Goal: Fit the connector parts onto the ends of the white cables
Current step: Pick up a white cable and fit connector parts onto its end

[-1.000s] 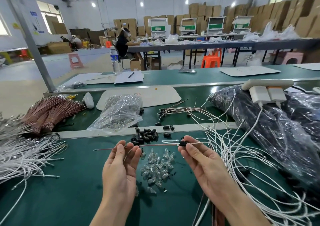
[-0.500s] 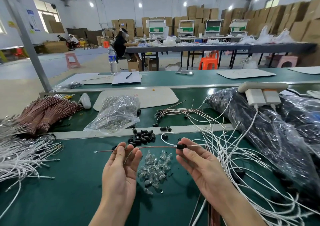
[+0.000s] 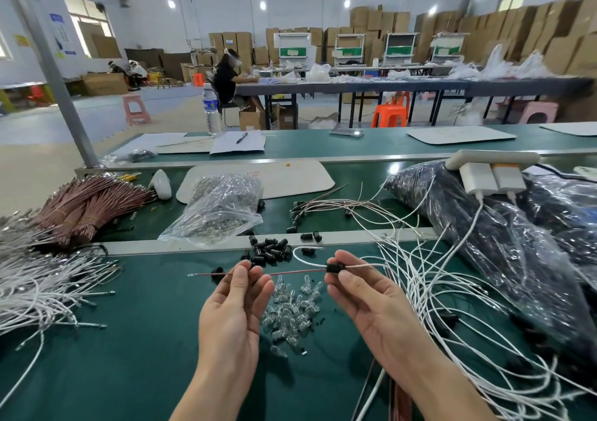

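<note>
Above the bulbs, pinches the connector in the right hand, white cable looping behind it. Pinches the red wire in the left hand, taut. Risks tugging the red wire out, or dropping the connector among the bulbs, through a loose pinch.

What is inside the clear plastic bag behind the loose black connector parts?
The clear plastic bag holds a mass of small shiny parts; glare and folds hide their exact type.
</note>
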Available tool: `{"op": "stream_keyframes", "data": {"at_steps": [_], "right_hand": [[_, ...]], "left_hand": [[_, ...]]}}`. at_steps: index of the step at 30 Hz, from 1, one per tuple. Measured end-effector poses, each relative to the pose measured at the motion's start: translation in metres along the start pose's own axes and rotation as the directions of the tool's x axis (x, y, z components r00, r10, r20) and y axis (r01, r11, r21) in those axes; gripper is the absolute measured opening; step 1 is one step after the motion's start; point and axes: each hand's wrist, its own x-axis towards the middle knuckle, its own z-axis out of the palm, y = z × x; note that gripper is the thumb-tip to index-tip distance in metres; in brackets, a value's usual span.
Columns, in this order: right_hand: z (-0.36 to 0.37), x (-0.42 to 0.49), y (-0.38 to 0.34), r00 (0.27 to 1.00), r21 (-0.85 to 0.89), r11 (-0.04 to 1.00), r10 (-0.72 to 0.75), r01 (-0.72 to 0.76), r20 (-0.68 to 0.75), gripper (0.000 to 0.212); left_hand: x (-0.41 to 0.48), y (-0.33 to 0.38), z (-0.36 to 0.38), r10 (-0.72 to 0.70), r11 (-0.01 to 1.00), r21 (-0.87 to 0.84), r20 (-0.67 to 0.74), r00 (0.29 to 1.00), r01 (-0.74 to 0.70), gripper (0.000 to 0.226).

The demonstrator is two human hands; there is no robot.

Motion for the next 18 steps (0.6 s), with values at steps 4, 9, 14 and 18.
{"op": "stream_keyframes", "data": {"at_steps": [4,9,14,18], "right_hand": [[0.0017,-0.0025,-0.0016,0.999,-0.068,0.997,-0.027,0.029,0.029,0.034],[0.0031,-0.0041,-0.0012,0.996,-0.138,0.987,-0.085,0.086,0.015,0.036],[0.0032,-0.0051,-0.0005,0.993,-0.195,0.974,-0.112,0.116,0.03,0.038],[0.0024,-0.0052,-0.0005,0.993,-0.205,0.972,-0.108,0.116,0.05,0.038]], "left_hand": [[0.0006,0.0036,-0.0005,-0.001,0.999,-0.039,0.012,1.0,0.001,0.014],[-0.0011,0.0055,-0.0023,0.029,0.999,0.017,0.038,0.999,-0.03,0.021],[-0.0009,0.0057,-0.0028,0.028,0.999,0.03,0.043,0.999,-0.03,0.021],[-0.0013,0.0056,-0.0035,0.006,1.0,0.016,0.021,1.0,-0.006,0.025]]}}
